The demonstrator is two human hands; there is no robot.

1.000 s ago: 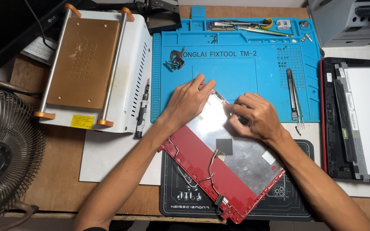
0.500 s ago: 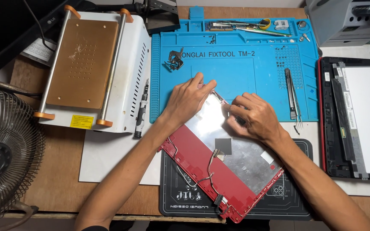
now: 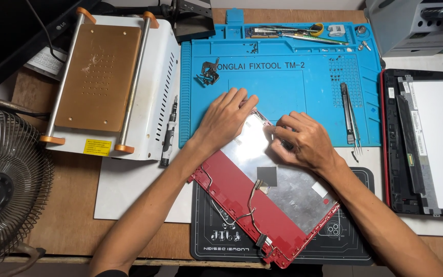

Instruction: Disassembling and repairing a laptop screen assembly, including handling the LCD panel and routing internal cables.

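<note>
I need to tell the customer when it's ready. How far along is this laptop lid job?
Done: the screen panel lies apart at the right, out of the red lid. In hand: the left hand presses on the lid's upper corner while the right hand works at its foil lining. Left: the cables are still in the lid.

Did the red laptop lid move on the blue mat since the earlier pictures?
No. The red laptop lid lies at the same slant, its upper corner on the blue mat; both hands rest on it.
</note>
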